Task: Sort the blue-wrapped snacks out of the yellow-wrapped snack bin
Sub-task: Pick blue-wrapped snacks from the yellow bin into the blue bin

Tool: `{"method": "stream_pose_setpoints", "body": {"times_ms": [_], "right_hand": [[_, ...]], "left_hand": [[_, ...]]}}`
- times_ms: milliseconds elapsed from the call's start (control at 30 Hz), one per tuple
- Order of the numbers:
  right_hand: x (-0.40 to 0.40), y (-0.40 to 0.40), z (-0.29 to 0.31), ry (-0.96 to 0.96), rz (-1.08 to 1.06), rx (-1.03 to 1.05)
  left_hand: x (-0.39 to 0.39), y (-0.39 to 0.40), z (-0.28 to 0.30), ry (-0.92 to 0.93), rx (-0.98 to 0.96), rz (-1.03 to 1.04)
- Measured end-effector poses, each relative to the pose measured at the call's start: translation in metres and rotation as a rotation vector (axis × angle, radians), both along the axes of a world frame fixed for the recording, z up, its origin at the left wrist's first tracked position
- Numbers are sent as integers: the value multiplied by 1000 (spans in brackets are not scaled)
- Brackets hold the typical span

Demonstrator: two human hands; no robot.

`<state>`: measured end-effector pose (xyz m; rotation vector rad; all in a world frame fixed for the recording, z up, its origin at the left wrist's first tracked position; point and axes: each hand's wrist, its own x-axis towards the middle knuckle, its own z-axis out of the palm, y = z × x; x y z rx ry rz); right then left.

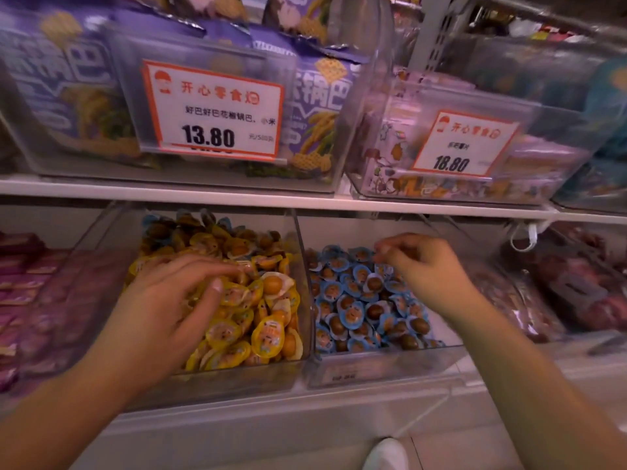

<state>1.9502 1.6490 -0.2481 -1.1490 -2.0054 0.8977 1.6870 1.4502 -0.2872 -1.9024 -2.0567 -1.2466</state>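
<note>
Left hand [169,300] lies flat on the yellow-wrapped snacks [258,317] in the yellow bin [302,266], centre-left of frame, fingers spread and loosely curled, clamped on nothing visible. Right hand [427,266] hovers over the blue bin [390,364] at centre-right, fingertips pinched together; cannot tell if a packet is between them. Judged step: dropping off on the right while the left rakes for the next stray. Blue-wrapped snacks [356,300] fill the right bin; a few blue strays [159,219] sit at the far back of the yellow pile, upper left of that bin. Next move calls for reaching back there and pinching one by its wrapper edge. Packets are oval, egg-shaped, lying flat; long axes point every way, no common heading.
</note>
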Motion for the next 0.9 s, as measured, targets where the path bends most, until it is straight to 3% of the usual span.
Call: {"method": "stream_pose_setpoints", "body": {"times_ms": [100, 200, 433, 700, 900], "right_hand": [[-44, -33, 2, 125, 141, 120], [-88, -72, -5, 98, 327, 212], [-175, -131, -45, -308, 816, 394], [-225, -117, -73, -722, 878, 506], [-227, -99, -52, -734, 736, 625]], "left_hand": [[-21, -14, 6, 82, 2, 96], [-49, -35, 13, 76, -30, 152], [-86, -75, 4, 86, -191, 162], [-92, -95, -6, 61, -297, 167], [-92, -96, -3, 72, -313, 176]]}}
